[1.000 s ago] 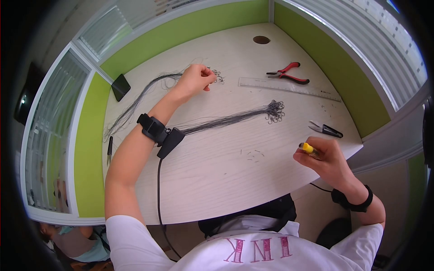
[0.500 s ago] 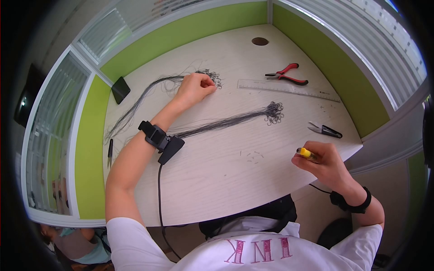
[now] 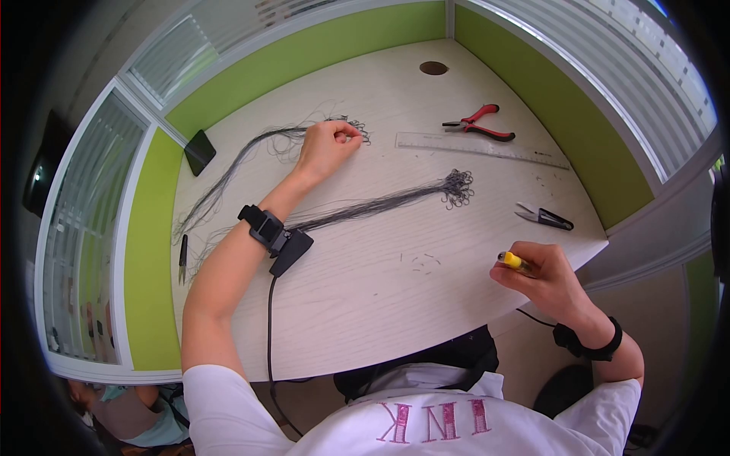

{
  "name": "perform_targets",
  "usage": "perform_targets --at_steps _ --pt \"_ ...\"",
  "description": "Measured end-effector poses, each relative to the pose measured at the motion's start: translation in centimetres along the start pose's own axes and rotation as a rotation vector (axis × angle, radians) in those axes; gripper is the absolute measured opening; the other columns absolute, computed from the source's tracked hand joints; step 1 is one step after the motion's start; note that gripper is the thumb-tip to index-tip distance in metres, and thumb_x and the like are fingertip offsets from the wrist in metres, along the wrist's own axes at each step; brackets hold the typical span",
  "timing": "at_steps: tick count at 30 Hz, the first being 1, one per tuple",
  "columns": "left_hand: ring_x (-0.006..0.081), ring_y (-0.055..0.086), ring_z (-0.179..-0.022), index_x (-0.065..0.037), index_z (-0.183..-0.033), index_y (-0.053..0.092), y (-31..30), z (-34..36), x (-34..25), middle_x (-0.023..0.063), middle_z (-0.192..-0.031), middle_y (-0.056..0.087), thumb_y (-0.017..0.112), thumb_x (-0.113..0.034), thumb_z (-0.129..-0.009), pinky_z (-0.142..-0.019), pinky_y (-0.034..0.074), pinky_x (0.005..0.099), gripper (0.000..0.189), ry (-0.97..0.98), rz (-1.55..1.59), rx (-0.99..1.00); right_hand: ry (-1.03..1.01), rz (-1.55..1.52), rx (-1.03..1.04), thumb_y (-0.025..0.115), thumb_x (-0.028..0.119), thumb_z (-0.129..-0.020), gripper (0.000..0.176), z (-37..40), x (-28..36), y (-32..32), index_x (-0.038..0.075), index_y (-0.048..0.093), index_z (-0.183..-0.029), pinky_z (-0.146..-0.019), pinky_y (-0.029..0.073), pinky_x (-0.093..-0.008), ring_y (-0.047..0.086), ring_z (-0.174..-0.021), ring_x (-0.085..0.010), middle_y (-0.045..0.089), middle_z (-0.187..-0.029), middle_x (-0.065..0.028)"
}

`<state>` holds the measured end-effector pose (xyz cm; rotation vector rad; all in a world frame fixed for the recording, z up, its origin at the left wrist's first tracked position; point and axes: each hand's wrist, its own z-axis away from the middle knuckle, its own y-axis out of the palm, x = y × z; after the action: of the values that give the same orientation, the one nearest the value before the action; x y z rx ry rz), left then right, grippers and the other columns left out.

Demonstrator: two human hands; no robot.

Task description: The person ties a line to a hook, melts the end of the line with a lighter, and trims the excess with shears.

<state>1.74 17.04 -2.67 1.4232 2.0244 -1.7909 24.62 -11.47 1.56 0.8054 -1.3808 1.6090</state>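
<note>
where the pale table [image 3: 327, 319] spreads out, a long middle bundle of dark lines [image 3: 380, 203] lies across it, hooks clustered at its right end, and serves as landmark. beyond that bundle, a far bundle of hooked lines [image 3: 258, 138] curves along the tabletop. a clear ruler [image 3: 483, 151] lies beyond and to the right of the middle bundle's hooks. the left hand [image 3: 328, 150], on the bundle's far side, pinches its fingertips together at the far bundle's hooks; i cannot tell what they grasp. the right hand [image 3: 544, 281], nearer the person and right of the bundle's hooks, is curled around a slim tool with a yellow end [image 3: 515, 261]. past the bundle's hooks to the right are red-handled pliers [image 3: 470, 124] and, nearer the person, black snips [image 3: 550, 219]. tiny bits [image 3: 427, 263] are scattered on the bundle's near side.
</note>
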Motion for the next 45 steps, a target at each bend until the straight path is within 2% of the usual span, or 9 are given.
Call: perform_targets --at_steps 6,8,13,18,29,33,36,40,45 --pt "0.0038 0.036 -0.051 0.001 -0.078 0.065 -0.7 1.3 -2.3 -0.0038 -0.054 0.040 0.065 -0.008 -0.076 -0.049 0.034 0.0204 0.009 0.032 0.301 -0.021 -0.009 -0.037 -0.016 0.064 0.019 -0.083 0.023 -0.4 -0.1 0.1 -0.003 0.060 -0.083 -0.049 0.027 -0.0240 0.033 -0.055 -0.0059 0.042 -0.058 0.0015" --pt "0.0037 0.035 -0.052 0.000 -0.078 0.065 -1.3 2.8 -4.5 -0.0038 -0.056 0.038 0.065 -0.007 -0.076 -0.049 0.033 0.0198 0.007 0.037 0.384 0.009 -0.126 -0.157 -0.085 0.063 0.020 -0.084 0.024 -1.0 -0.1 0.7 -0.003 0.060 -0.085 -0.049 0.028 -0.0226 0.033 -0.056 -0.0055 0.046 -0.062 0.0020" --pt "0.0047 0.036 -0.051 -0.005 -0.081 0.064 -1.5 6.6 -8.4 -0.0033 -0.062 0.047 0.067 -0.002 -0.075 -0.048 0.030 0.0187 0.008 0.411 0.269 0.054 -0.073 -0.315 -0.119 0.065 0.023 -0.083 0.026 -3.6 2.5 1.7 -0.002 0.063 -0.090 -0.051 0.030 -0.0210 0.036 -0.057 -0.0040 0.051 -0.067 0.0019" --pt "0.0056 0.041 -0.051 -0.006 -0.080 0.064 -1.0 8.1 -9.0 -0.0008 -0.063 0.051 0.067 0.002 -0.073 -0.045 0.033 0.0203 0.011 0.462 0.286 0.052 0.019 -0.443 -0.043 0.069 0.029 -0.079 0.032 -6.5 3.9 3.4 0.002 0.065 -0.095 -0.048 0.029 -0.0198 0.038 -0.055 -0.0040 0.055 -0.069 0.0023" --pt "0.0064 0.048 -0.054 -0.005 -0.083 0.065 -0.9 8.3 -8.2 0.0018 -0.067 0.058 0.065 -0.001 -0.077 -0.047 0.039 0.0197 0.008 0.447 0.309 0.159 0.102 -0.633 -0.077 0.068 0.022 -0.079 0.020 -7.2 3.7 4.4 0.003 0.064 -0.083 -0.046 0.021 -0.0208 0.029 -0.050 -0.0033 0.040 -0.058 0.0063" --pt "0.0076 0.053 -0.057 -0.003 -0.085 0.065 -1.9 6.7 -4.4 0.0034 -0.072 0.061 0.064 -0.004 -0.079 -0.052 0.043 0.0197 0.006 0.380 0.142 0.202 -0.075 -0.718 -0.271 0.064 0.019 -0.080 0.015 -5.9 4.0 1.3 0.005 0.059 -0.085 -0.047 0.020 -0.0198 0.025 -0.049 -0.0019 0.034 -0.056 0.0078" --pt "0.0093 0.058 -0.064 -0.001 -0.087 0.065 -3.4 5.0 -0.5 0.0045 -0.076 0.064 0.062 -0.008 -0.082 -0.060 0.048 0.0208 0.009 0.156 0.225 0.046 -0.285 -0.755 -0.523 0.061 0.016 -0.082 0.015 -4.0 4.0 -2.1 0.003 0.058 -0.089 -0.044 0.020 -0.0176 0.025 -0.048 -0.0013 0.033 -0.055 0.0071" --pt "0.0101 0.059 -0.069 0.004 -0.092 0.063 -5.8 3.8 2.4 0.0067 -0.080 0.064 0.060 -0.008 -0.085 -0.065 0.049 0.0216 0.014 0.023 0.263 -0.020 -0.567 -0.844 -0.723 0.056 0.015 -0.085 0.017 -1.1 4.1 -5.2 0.001 0.055 -0.094 -0.044 0.023 -0.0175 0.030 -0.052 -0.0025 0.044 -0.074 -0.0006" --pt "0.0100 0.060 -0.069 0.003 -0.092 0.063 -8.1 3.8 2.8 0.0066 -0.081 0.064 0.060 -0.009 -0.085 -0.062 0.049 0.0215 0.014 0.027 0.306 -0.118 -0.755 -0.884 -0.646 0.052 0.012 -0.087 0.018 1.5 2.5 -8.1 -0.002 0.050 -0.098 -0.045 0.023 -0.0178 0.031 -0.055 -0.0038 0.043 -0.085 -0.0037"
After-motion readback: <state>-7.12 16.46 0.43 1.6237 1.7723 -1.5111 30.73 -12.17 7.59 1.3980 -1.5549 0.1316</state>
